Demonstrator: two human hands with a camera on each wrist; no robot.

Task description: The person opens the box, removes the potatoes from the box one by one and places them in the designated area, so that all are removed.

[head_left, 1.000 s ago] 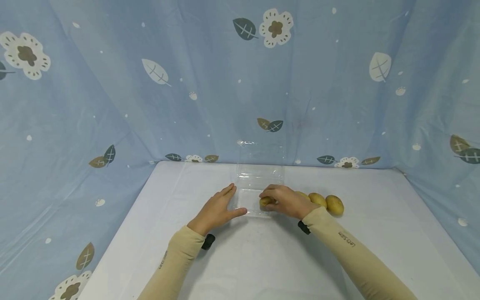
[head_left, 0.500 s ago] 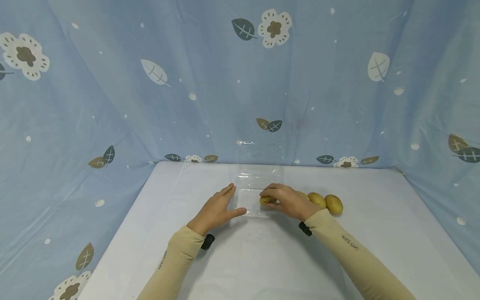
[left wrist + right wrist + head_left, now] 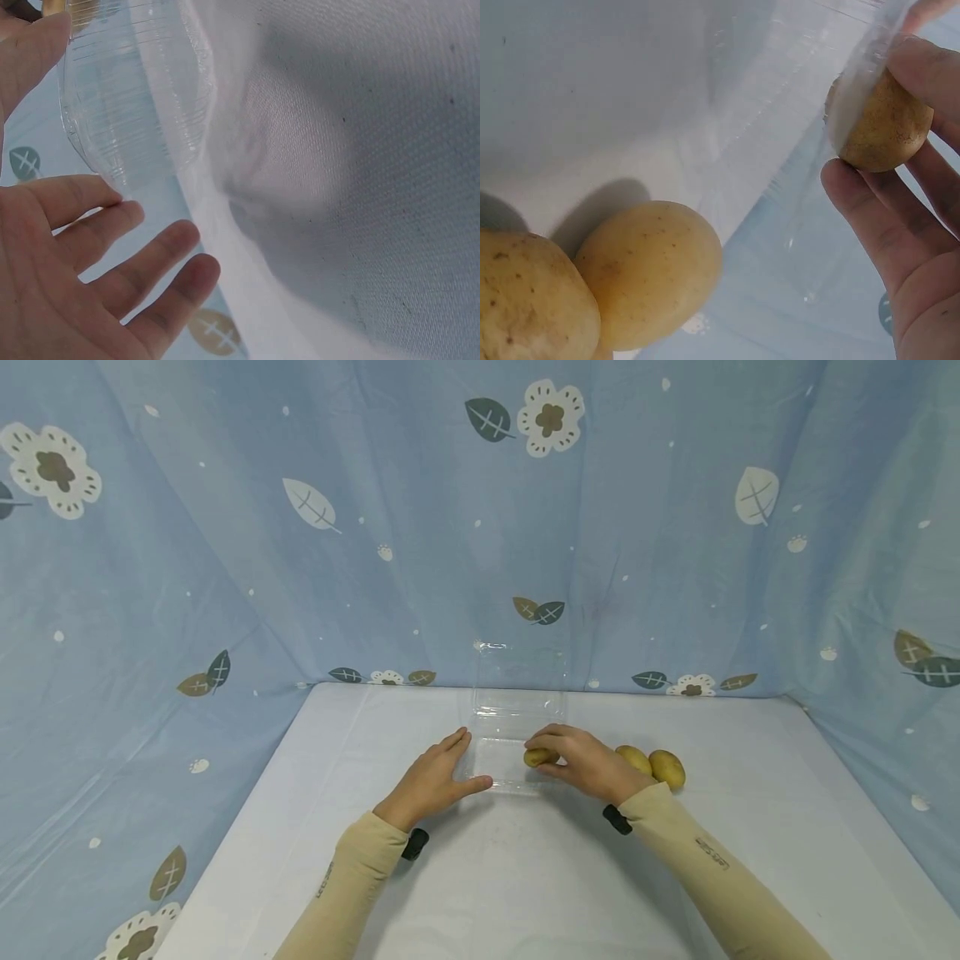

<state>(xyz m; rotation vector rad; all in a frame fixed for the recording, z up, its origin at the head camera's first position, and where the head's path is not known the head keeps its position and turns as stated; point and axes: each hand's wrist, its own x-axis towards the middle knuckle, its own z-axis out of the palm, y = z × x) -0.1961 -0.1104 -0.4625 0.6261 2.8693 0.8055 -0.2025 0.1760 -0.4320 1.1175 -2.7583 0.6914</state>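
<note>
A clear plastic clamshell box (image 3: 498, 756) stands on the white table with its lid (image 3: 521, 677) raised at the back. At the box's left side, my left hand (image 3: 431, 783) has its fingers spread, thumb and fingertips at the wall. My right hand (image 3: 592, 766) grips a potato (image 3: 541, 757) between thumb and fingers at the box's right side. In the right wrist view the clear wall covers part of that potato (image 3: 889, 124). In the left wrist view, my left fingers (image 3: 169, 259) are extended beside the box wall (image 3: 142, 97).
Right of my right hand, two more potatoes, a nearer one (image 3: 634, 759) and one farther right (image 3: 667, 769), lie side by side on the table (image 3: 480, 877). A blue curtain (image 3: 420, 527) with flowers and leaves hangs behind and along both sides.
My right hand has shifted slightly to the right with the potato. A potato that showed just behind that hand is now hidden. My left hand has stayed in place.
</note>
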